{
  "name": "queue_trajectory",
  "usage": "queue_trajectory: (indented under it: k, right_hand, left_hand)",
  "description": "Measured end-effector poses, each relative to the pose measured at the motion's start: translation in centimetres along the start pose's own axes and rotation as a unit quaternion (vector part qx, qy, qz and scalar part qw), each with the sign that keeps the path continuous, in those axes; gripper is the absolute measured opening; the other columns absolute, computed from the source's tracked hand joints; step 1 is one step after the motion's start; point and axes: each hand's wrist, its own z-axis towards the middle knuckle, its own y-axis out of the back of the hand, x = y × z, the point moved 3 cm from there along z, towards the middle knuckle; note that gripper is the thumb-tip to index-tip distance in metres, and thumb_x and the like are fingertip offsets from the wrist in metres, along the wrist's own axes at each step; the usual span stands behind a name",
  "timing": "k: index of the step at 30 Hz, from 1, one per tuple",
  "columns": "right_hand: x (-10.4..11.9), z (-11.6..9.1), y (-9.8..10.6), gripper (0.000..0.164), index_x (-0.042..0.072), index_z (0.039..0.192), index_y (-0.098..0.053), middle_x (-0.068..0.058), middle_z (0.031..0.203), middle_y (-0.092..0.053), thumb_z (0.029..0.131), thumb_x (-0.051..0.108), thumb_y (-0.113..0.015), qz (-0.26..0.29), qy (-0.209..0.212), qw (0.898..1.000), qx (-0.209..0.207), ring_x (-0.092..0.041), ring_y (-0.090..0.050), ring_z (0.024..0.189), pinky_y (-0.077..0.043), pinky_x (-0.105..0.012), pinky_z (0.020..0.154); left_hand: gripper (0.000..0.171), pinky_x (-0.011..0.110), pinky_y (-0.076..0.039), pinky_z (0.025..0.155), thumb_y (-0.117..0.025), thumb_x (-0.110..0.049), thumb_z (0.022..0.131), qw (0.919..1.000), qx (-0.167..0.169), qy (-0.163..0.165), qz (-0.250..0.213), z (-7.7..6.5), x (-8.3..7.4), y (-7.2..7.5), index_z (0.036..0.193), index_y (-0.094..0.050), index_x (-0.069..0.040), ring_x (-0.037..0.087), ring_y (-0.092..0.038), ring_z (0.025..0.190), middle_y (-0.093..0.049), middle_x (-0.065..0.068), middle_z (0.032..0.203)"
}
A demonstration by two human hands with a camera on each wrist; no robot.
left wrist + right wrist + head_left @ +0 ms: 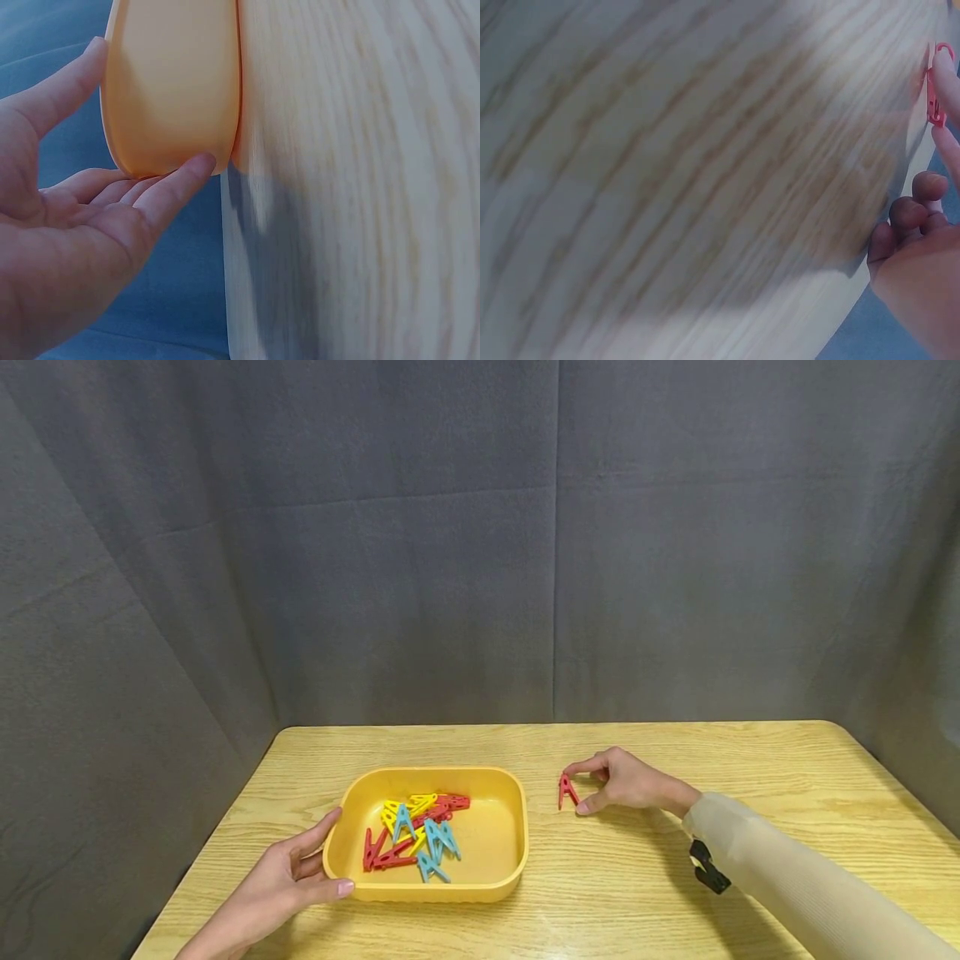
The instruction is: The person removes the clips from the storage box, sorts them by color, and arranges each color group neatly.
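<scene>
Head view: light wood-grain table (787, 777), rounded far corners, dark grey curtain (420, 568) hanging behind it and along both sides. Curtain has creases and a vertical line right of middle. Shadow from the right arm falls on the wood.

Left hand (288, 872): spread wide round the left end of a yellow tub (491, 839), gripping it. Thumb at the near rim, fingers against the outer wall; left wrist view also shows fingertips on the outside of the tub. Tub sits on the table.

Right hand (618, 781): pinching one red clothespin (566, 782). Forefinger at its top, thumb by its right leg; right wrist view shows the remaining fingers loosely curled. Light sleeve (780, 864) on that arm, black piece (707, 868) on the underside of the cuff.

Held pin is upright, A-shaped, legs down. Can't tell if they touch the wood. It's at the fingertips, right of the tub, near it but outside. Clothespin pile (431, 837), red, yellow and blue, lies in the tub, mostly left of centre, nearer the left hand.
</scene>
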Motion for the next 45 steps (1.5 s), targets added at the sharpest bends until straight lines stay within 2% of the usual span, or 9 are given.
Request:
queue_trajectory:
  k: [7, 14, 23, 28, 32, 39, 45]
  right_hand:
    - [0.7, -0.2, 0.4, 0.063, -0.006, 0.134, -0.069, 0.001, 0.068, -0.031, 0.081, 0.016, -0.094, -0.008, 0.003, 1.0, 0.008, -0.014, -0.031, 0.065, -0.026, -0.026, 0.06]
    - [2.5, -0.4, 1.3, 0.06, -0.006, 0.132, -0.071, 0.0, 0.073, -0.038, 0.081, 0.017, -0.093, -0.042, 0.035, 0.998, 0.009, -0.016, -0.036, 0.069, -0.028, -0.027, 0.061]
    - [7.5, 0.3, 2.7, 0.051, -0.001, 0.126, -0.075, 0.003, 0.073, -0.037, 0.082, 0.017, -0.093, -0.06, 0.105, 0.993, 0.008, -0.011, -0.034, 0.067, -0.027, -0.027, 0.061]
    - [10.3, 0.8, 3.0, 0.051, 0.001, 0.126, -0.076, -0.002, 0.074, -0.04, 0.081, 0.018, -0.094, -0.086, 0.122, 0.989, 0.019, -0.013, -0.037, 0.07, -0.029, -0.027, 0.062]
    - [12.1, 1.4, 2.3, 0.052, 0.002, 0.127, -0.076, -0.001, 0.075, -0.042, 0.081, 0.019, -0.094, -0.088, 0.12, 0.988, 0.039, -0.015, -0.039, 0.072, -0.031, -0.028, 0.064]
    - [14.1, 2.7, -0.5, 0.054, 0.004, 0.128, -0.076, 0.003, 0.074, -0.044, 0.08, 0.018, -0.095, -0.088, 0.112, 0.987, 0.08, -0.012, -0.041, 0.071, -0.033, -0.026, 0.064]
    - [15.6, 3.8, -2.7, 0.057, 0.003, 0.129, -0.076, 0.005, 0.069, -0.04, 0.078, 0.019, -0.097, -0.09, 0.141, 0.98, 0.106, -0.009, -0.036, 0.068, -0.03, -0.025, 0.065]
  left_hand:
    - [0.102, 0.034, -0.056, 0.099, -0.085, -0.008, 0.091, 0.9999, 0.003, -0.007, -0.008, -0.1, 0.0, 0.0, 0.165, -0.016, 0.006, 0.046, -0.041, 0.144, -0.017, 0.03, 0.168]
    - [0.102, 0.034, -0.056, 0.099, -0.084, -0.007, 0.091, 0.9997, 0.005, -0.013, -0.017, -0.3, 0.0, 0.0, 0.166, -0.015, 0.006, 0.045, -0.042, 0.144, -0.019, 0.031, 0.167]
    - [0.102, 0.034, -0.056, 0.098, -0.084, -0.009, 0.092, 0.9999, 0.004, -0.004, -0.011, -0.2, 0.0, 0.1, 0.166, -0.016, 0.004, 0.045, -0.042, 0.144, -0.021, 0.031, 0.166]
    - [0.101, 0.034, -0.056, 0.099, -0.083, -0.008, 0.092, 0.9997, 0.011, -0.008, -0.019, -0.2, -0.1, 0.0, 0.166, -0.015, 0.005, 0.046, -0.041, 0.144, -0.022, 0.032, 0.166]
    - [0.101, 0.035, -0.056, 0.099, -0.084, -0.009, 0.092, 0.9999, 0.007, -0.006, -0.014, -0.2, -0.1, 0.0, 0.166, -0.015, 0.004, 0.045, -0.042, 0.144, -0.021, 0.031, 0.166]
    - [0.101, 0.034, -0.056, 0.098, -0.083, -0.009, 0.093, 0.9997, 0.012, -0.012, -0.019, -0.2, -0.1, 0.0, 0.166, -0.015, 0.004, 0.045, -0.043, 0.143, -0.019, 0.031, 0.167]
    - [0.099, 0.034, -0.057, 0.097, -0.08, -0.007, 0.095, 0.9988, 0.026, -0.027, -0.031, -0.2, -0.1, -0.1, 0.166, -0.011, 0.006, 0.044, -0.044, 0.142, -0.022, 0.033, 0.165]
